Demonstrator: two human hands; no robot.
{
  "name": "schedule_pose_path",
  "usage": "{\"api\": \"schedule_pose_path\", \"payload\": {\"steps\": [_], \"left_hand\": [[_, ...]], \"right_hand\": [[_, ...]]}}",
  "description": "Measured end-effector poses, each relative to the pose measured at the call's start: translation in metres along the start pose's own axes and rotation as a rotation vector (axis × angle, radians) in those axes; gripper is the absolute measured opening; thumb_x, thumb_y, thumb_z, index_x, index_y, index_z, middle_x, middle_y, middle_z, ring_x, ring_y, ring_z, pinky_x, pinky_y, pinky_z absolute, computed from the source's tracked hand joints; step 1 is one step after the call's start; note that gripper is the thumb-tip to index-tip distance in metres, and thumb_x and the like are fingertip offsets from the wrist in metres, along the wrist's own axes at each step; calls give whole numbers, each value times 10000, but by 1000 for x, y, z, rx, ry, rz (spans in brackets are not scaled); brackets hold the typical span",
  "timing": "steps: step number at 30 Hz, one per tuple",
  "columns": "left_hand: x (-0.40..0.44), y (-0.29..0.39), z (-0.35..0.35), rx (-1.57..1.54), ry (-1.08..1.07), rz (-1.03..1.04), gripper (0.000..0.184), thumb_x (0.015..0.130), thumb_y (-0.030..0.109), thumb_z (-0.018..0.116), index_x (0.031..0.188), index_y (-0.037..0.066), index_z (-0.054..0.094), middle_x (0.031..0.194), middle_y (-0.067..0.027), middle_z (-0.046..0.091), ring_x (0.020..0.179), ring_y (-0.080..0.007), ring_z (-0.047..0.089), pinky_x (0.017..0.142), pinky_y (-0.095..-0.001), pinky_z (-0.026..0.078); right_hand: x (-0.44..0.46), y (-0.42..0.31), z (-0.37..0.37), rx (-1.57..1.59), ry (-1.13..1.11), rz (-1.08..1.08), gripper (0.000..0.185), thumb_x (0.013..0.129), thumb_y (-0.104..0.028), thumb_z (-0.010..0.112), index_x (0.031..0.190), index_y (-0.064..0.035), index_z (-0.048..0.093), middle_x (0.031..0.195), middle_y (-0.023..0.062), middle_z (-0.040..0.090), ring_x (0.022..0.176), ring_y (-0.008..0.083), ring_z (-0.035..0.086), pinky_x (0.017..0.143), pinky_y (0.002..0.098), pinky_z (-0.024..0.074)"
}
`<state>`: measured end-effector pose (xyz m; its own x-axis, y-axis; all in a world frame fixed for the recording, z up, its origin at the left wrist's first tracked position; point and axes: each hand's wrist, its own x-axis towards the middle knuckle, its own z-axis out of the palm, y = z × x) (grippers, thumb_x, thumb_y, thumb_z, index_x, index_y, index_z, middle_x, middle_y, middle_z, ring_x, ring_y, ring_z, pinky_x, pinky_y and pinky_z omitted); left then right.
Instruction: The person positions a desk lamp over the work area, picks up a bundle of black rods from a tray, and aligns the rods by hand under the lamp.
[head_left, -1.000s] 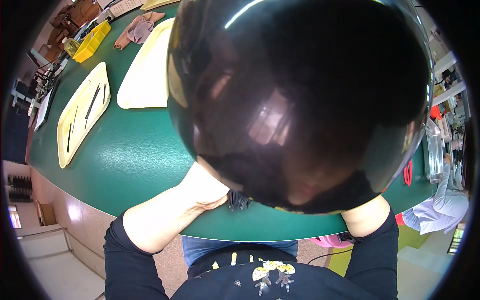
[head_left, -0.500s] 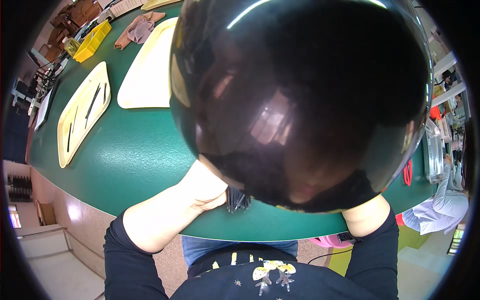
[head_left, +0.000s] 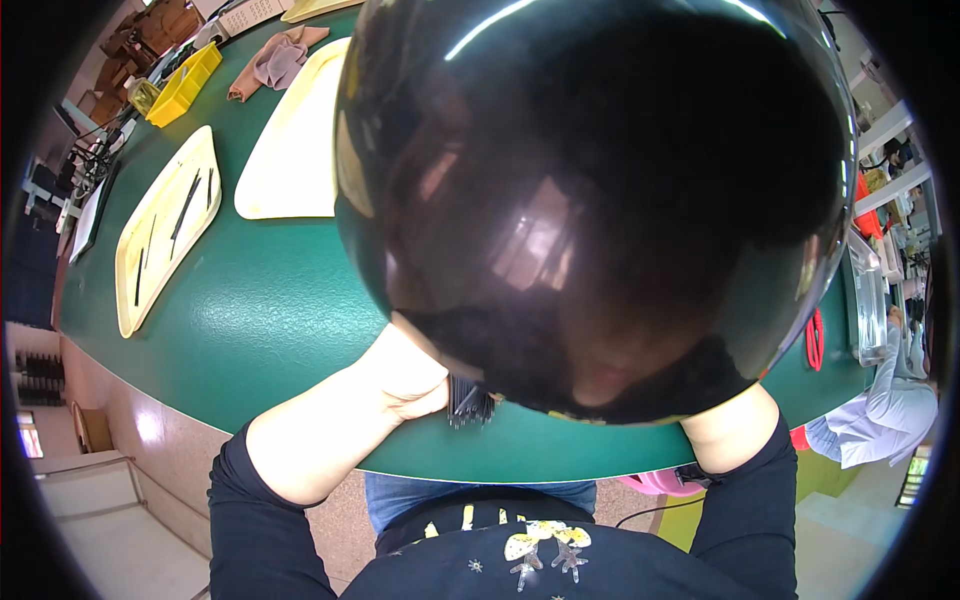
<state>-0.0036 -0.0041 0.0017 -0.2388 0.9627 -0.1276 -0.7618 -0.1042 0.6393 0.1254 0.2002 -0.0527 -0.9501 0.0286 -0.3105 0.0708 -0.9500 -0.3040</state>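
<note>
A large glossy black dome (head_left: 610, 200) fills the middle and right of the head view and hides most of what lies beneath it. My left hand (head_left: 408, 375) reaches under its lower left edge, with the fingers out of sight. Close beside that hand, a bundle of thin black strands (head_left: 468, 402) sticks out below the dome's edge. Whether the hand holds the bundle cannot be made out. Of my right arm only the wrist (head_left: 735, 430) shows at the dome's lower right edge; the hand itself is hidden behind the dome.
On the green table (head_left: 260, 290), a cream tray (head_left: 165, 235) holds several thin black pieces. A larger pale tray (head_left: 290, 150), cloths (head_left: 280, 62) and a yellow bin (head_left: 185, 83) stand farther back. Red-handled tool (head_left: 815, 340) and clear container (head_left: 866, 300) lie right, near another person (head_left: 880, 420).
The dome has shifted slightly left. The black strands beside my left hand have moved a little and show more fully than in the earliest frame.
</note>
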Motion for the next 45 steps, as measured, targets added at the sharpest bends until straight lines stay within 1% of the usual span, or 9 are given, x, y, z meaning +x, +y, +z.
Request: {"api": "schedule_pose_path", "payload": {"steps": [1,3,6,9,25,26,39,42,45], "left_hand": [[-1,4,9,-54,-20,2,169,886,76,549,987,-58,567,818,-105,596,624,-141,560,564,-253,464],[0,10,26,-162,-61,4,166,879,66,561,1001,-47,566,850,-109,601,619,-137,566,551,-246,467],[5,-7,8,82,52,146,170,862,58,588,1004,-31,564,859,-113,610,608,-140,573,534,-238,468],[6,0,6,402,79,95,172,864,78,596,996,-27,564,880,-118,616,607,-143,579,543,-241,470],[4,-1,-1,343,52,100,161,863,75,596,985,-27,568,862,-115,618,607,-146,581,546,-242,470],[3,0,-2,340,50,100,161,863,75,596,984,-26,568,860,-115,618,607,-146,581,546,-242,470],[5,-2,-7,290,26,102,151,862,72,595,975,-26,571,845,-112,621,607,-148,583,548,-243,470],[-2,9,14,-132,-142,-55,125,856,63,598,942,-27,582,798,-106,625,622,-153,594,569,-248,484],[4,-7,3,76,0,30,121,863,65,588,941,-27,578,768,-103,624,608,-151,596,570,-258,499]], "right_hand": [[17,12,10,4,1,1,503,881,-343,436,1273,-27,428,1186,142,545,1061,190,542,891,300,444],[0,10,3,12,6,0,503,883,-346,433,1274,-28,428,1186,141,546,1060,189,542,891,300,444],[10,5,5,21,10,1,503,887,-351,427,1274,-30,427,1185,140,546,1059,187,542,891,299,443],[10,10,6,30,14,5,503,891,-356,421,1275,-31,426,1184,139,546,1057,186,543,891,298,442],[26,-6,5,78,41,21,503,911,-382,391,1278,-39,423,1180,133,549,1050,178,544,892,293,438],[12,8,2,81,42,22,503,913,-383,389,1278,-40,423,1180,133,549,1050,177,544,892,293,437],[12,5,-4,122,63,34,505,929,-404,364,1281,-46,420,1176,128,550,1044,171,546,893,289,434],[7,8,-7,131,68,33,506,933,-409,359,1282,-48,419,1176,127,551,1043,169,546,893,288,433],[25,8,1,146,74,31,506,937,-414,353,1282,-49,418,1175,126,551,1041,168,546,893,287,432]]}}
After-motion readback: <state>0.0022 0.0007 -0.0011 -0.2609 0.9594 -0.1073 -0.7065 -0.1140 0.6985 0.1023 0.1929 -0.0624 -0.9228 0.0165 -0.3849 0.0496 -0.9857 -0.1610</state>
